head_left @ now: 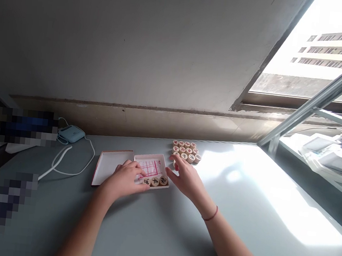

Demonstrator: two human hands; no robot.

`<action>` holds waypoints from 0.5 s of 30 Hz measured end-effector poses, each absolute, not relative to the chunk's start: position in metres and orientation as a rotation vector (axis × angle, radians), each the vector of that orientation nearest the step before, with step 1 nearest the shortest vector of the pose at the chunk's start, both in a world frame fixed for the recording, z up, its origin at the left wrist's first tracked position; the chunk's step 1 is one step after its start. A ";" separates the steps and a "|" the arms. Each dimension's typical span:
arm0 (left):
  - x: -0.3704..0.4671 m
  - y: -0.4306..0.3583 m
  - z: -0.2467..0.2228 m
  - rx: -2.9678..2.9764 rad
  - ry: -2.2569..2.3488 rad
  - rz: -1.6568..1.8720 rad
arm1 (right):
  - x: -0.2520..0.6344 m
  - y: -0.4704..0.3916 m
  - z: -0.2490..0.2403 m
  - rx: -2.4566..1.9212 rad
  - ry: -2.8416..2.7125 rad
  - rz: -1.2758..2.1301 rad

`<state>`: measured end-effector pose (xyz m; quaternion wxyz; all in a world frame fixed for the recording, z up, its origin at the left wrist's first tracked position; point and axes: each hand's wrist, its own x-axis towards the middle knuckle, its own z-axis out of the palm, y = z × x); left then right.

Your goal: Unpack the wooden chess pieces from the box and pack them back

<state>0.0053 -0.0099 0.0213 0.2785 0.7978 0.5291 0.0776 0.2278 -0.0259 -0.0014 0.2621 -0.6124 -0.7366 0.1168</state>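
A shallow white cardboard box [165, 166] with a pink grid printed on its bottom lies on the table, its lid side [112, 163] opened out to the left. Along its front wall sit three round wooden Chinese chess pieces [154, 181] with black characters. My left hand [124, 179] reaches over the box, thumb and fingertips on either side of the leftmost piece [146, 181]. To the right of the box, my right hand [186, 176] hovers with thumb and index finger apart, nothing visible between them. Just beyond it stand several more chess pieces [186, 150] in rows, partly covered by the fingers.
At the left lie a light-blue device [72, 133] and a looped white cable [89, 161]. A wall [136, 51] runs behind the grey table [153, 240]. Metal frame bars [308, 101] and a shelf with white items [329, 150] stand at the right, by a window.
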 end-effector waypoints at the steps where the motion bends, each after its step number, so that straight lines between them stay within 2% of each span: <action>1: 0.005 -0.010 0.024 2.126 1.430 0.169 | 0.228 -0.026 -0.002 -1.655 -2.001 0.325; 6: 0.009 -0.011 0.031 2.098 1.469 0.186 | 0.230 -0.026 -0.002 -1.597 -2.012 0.331; 11: 0.015 -0.012 0.034 1.930 1.376 0.478 | 0.218 -0.035 0.006 -1.170 -2.094 0.421; 15: 0.020 -0.014 0.032 1.897 1.255 0.496 | 0.215 -0.038 0.012 -1.072 -2.108 0.482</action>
